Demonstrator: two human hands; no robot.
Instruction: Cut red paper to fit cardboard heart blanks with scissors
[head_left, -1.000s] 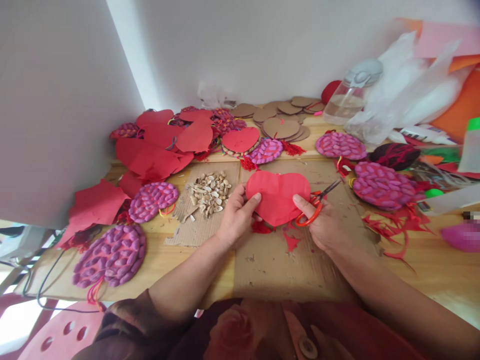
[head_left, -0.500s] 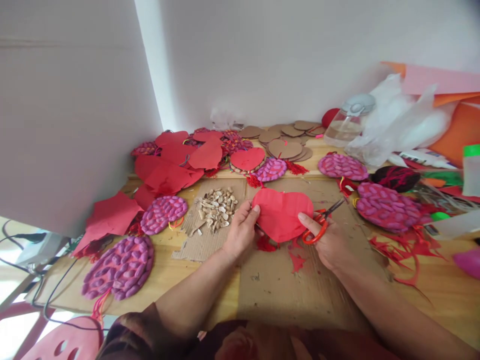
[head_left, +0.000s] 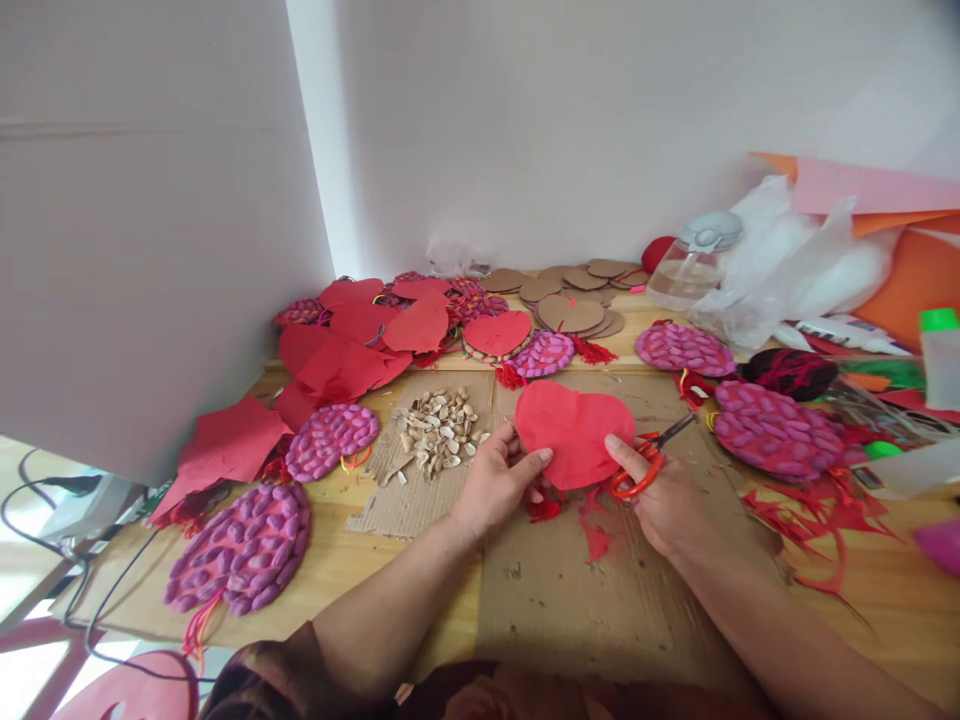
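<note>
Your L hand [head_left: 497,485] is pinching the red paper heart [head_left: 574,435] at its lower L edge, above the cardboard [head_left: 555,610]. Your R hand [head_left: 664,500] is gripping the orange-handled scissors [head_left: 643,480], blades pointing away, w/ thumb pressing the heart's R edge. Red scraps [head_left: 596,540] are lying below the heart, btwn your hands. A shell pile [head_left: 439,430] is sitting just L of your L hand. Purple-studded heart [head_left: 776,430] & red offcuts [head_left: 817,510] are crowding the surface [head_left: 900,610] to the R. At rear, brown hearts [head_left: 570,314] are overlapping; a clear bottle [head_left: 682,275] is standing nr. a white plastic bag [head_left: 806,275].
</note>
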